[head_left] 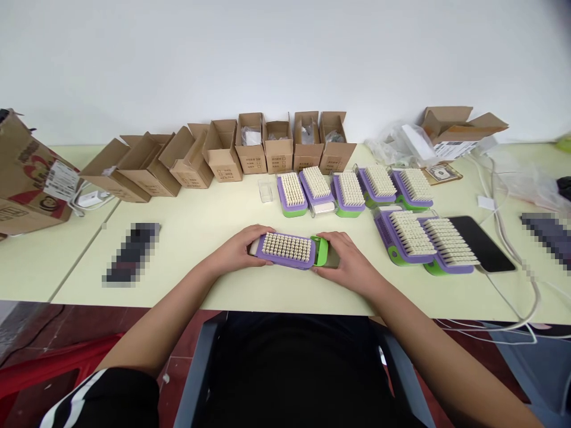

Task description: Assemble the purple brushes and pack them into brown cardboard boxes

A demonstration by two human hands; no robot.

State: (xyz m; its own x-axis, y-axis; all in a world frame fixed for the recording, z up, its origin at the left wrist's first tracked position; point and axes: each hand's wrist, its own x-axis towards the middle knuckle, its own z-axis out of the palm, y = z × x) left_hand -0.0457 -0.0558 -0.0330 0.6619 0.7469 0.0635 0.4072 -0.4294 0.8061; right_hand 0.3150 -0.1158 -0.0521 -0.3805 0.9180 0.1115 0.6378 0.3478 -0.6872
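Observation:
A purple and green brush (pixel 288 249) with cream bristles lies bristles-up on the pale yellow table (pixel 200 220), right in front of me. My left hand (pixel 241 246) grips its left end, fingers curled round it. My right hand (pixel 345 258) holds its green right end, fingers closed on it. Several more brushes of the same kind stand in a row behind, such as one (pixel 292 193), and two more (pixel 428 241) lie to the right.
A row of open small cardboard boxes (pixel 250 148) lines the back of the table. A bigger printed carton (pixel 27 172) is at far left, an opened box (pixel 455 128) with plastic bags at back right. A dark tablet (pixel 484 244) and white cables (pixel 504 232) lie right.

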